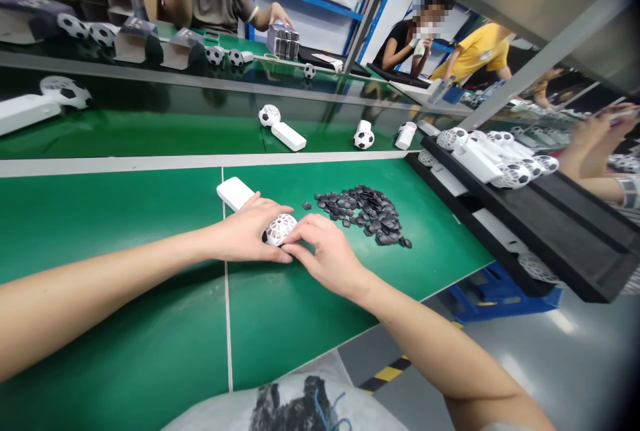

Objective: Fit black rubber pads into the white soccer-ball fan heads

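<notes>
A white device (235, 194) with a round, football-patterned lattice head (281, 228) lies on the green table in front of me. My left hand (251, 229) is wrapped round the head from the left. At the head's right side, my right hand (320, 250) has its thumb and index finger pinched together; whatever is between those fingertips is too small to make out. Dark patches show on the lower left of the head. Right of my hands is a loose pile of small black pieces (377, 211), with one piece lying apart at its left.
Black trays (565, 218) with white devices stand at the table's right end. Behind the table's pale edge (125, 163), a green belt (200, 126) carries several ball-headed devices (289, 136). People work across the belt; another person's hands (593, 141) show at far right.
</notes>
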Demonstrator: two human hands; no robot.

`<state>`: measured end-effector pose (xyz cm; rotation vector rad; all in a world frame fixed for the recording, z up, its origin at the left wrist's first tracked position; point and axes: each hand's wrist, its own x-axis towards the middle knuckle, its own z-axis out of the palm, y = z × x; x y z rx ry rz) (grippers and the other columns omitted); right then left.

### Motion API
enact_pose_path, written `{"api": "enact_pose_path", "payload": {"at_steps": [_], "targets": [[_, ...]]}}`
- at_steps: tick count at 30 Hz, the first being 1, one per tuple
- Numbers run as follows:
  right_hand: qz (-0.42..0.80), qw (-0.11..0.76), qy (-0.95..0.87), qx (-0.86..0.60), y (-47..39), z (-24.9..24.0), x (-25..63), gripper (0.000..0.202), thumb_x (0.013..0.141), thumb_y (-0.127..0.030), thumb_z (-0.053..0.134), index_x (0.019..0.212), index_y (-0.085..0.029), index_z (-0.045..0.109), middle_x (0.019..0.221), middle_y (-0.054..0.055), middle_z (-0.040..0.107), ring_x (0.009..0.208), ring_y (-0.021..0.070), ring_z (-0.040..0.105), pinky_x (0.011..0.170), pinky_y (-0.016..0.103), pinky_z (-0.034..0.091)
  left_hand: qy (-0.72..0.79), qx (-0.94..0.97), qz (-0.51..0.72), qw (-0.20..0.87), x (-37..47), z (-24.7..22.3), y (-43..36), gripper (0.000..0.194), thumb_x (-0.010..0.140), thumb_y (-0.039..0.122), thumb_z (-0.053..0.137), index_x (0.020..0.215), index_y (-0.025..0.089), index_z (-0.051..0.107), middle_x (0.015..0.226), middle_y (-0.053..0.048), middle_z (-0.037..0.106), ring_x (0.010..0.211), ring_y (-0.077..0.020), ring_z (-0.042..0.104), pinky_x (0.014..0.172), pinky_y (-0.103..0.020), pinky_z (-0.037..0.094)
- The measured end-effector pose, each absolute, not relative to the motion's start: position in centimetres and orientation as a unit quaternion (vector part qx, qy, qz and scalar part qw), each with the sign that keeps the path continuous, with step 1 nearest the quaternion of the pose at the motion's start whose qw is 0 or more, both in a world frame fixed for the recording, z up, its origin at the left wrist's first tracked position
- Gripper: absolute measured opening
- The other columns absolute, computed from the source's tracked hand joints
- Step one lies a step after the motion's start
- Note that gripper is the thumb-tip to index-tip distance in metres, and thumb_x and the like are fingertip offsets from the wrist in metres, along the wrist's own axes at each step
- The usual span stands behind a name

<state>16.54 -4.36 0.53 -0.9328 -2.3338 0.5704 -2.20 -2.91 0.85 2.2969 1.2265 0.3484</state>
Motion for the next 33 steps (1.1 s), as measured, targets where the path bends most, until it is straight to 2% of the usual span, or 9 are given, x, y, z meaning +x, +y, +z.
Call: {"api": "enact_pose_path", "payload": {"at_steps": [3,7,12,16,22,26,28,30,33], "targets": [[0.251,0.303,-0.840,-0.373,-3.8,0.4,16.4,0.010,0.074,-0.019,0.065,0.079,-0.019,0.056,0.100,0.005,0.055,0.101,0.0187,0.051,0.088,0.036,0.042,0.444,0.848,0.143,0.252,-2.2,0.8,-3.0,0.063,0.067,0.048,0.067,0.118,0.014,0.050,0.114,-0.010,0.057,0.111,-0.0292,0.044,0.103,-0.051,0.019],[0.401,0.284,-0.779,-0.389,-3.0,-0.5,16.4,0.038,0.071,-0.026,0.068,0.102,-0.021,0.046,0.126,0.009,0.045,0.110,0.0201,0.050,0.086,0.035,0.047,0.461,0.837,0.147,0.256,-2.0,0.7,-3.2,0.058,0.066,0.042,0.069,0.113,0.013,0.052,0.110,-0.010,0.057,0.108,-0.0287,0.045,0.104,-0.053,0.014],[0.440,0.279,-0.768,-0.373,-3.1,-1.3,16.4,0.043,0.076,-0.026,0.062,0.112,-0.021,0.040,0.125,0.010,0.047,0.105,0.0207,0.054,0.071,0.030,0.050,0.456,0.837,0.157,0.260,-2.0,0.6,-3.4,0.054,0.067,0.039,0.069,0.112,0.013,0.053,0.105,-0.011,0.058,0.104,-0.0282,0.045,0.101,-0.052,0.023],[0.403,0.297,-0.786,-0.362,-3.6,-1.6,16.2,0.043,0.077,-0.024,0.061,0.115,-0.019,0.039,0.123,0.011,0.049,0.111,0.0220,0.050,0.076,0.033,0.050,0.454,0.835,0.176,0.257,-1.9,0.2,-3.6,0.050,0.068,0.036,0.068,0.109,0.012,0.054,0.103,-0.010,0.058,0.102,-0.0277,0.046,0.099,-0.052,0.026],[0.404,0.310,-0.785,-0.354,-2.1,-1.8,16.8,0.030,0.079,-0.027,0.059,0.106,-0.019,0.048,0.115,0.008,0.055,0.097,0.0175,0.057,0.068,0.027,0.050,0.441,0.843,0.177,0.253,-2.5,0.5,-3.5,0.056,0.067,0.034,0.068,0.116,0.013,0.051,0.111,-0.011,0.056,0.108,-0.0281,0.046,0.104,-0.051,0.021],[0.231,0.334,-0.807,-0.429,1.4,-1.3,18.8,0.014,0.081,-0.023,0.058,0.092,-0.016,0.060,0.091,0.006,0.062,0.082,0.0152,0.058,0.072,0.028,0.047,0.419,0.855,0.096,0.289,-4.4,1.5,-3.8,0.066,0.070,0.033,0.064,0.130,0.022,0.039,0.137,-0.008,0.040,0.132,-0.0291,0.022,0.109,-0.050,0.012],[0.133,0.282,-0.838,-0.447,2.8,-1.1,19.6,0.010,0.081,-0.019,0.058,0.089,-0.016,0.064,0.089,0.006,0.063,0.085,0.0159,0.057,0.079,0.029,0.045,0.446,0.839,0.073,0.303,-4.8,1.5,-4.3,0.073,0.070,0.037,0.064,0.135,0.027,0.031,0.147,-0.006,0.023,0.137,-0.0293,0.006,0.109,-0.052,0.011],[0.062,0.191,-0.874,-0.442,3.6,-1.0,19.8,0.015,0.083,-0.021,0.056,0.094,-0.017,0.066,0.092,0.007,0.064,0.089,0.0170,0.055,0.083,0.030,0.042,0.491,0.808,0.090,0.312,-4.5,1.1,-4.9,0.079,0.068,0.046,0.065,0.135,0.026,0.030,0.150,-0.007,0.010,0.136,-0.0313,0.001,0.108,-0.053,0.015],[-0.011,0.093,-0.904,-0.417,3.8,-1.3,19.1,0.019,0.087,-0.026,0.052,0.098,-0.019,0.066,0.093,0.006,0.065,0.089,0.0185,0.053,0.082,0.030,0.041,0.519,0.782,0.157,0.306,-3.6,0.4,-5.3,0.062,0.072,0.048,0.059,0.125,0.023,0.041,0.147,-0.009,0.022,0.137,-0.0305,0.004,0.107,-0.050,0.020]]}}
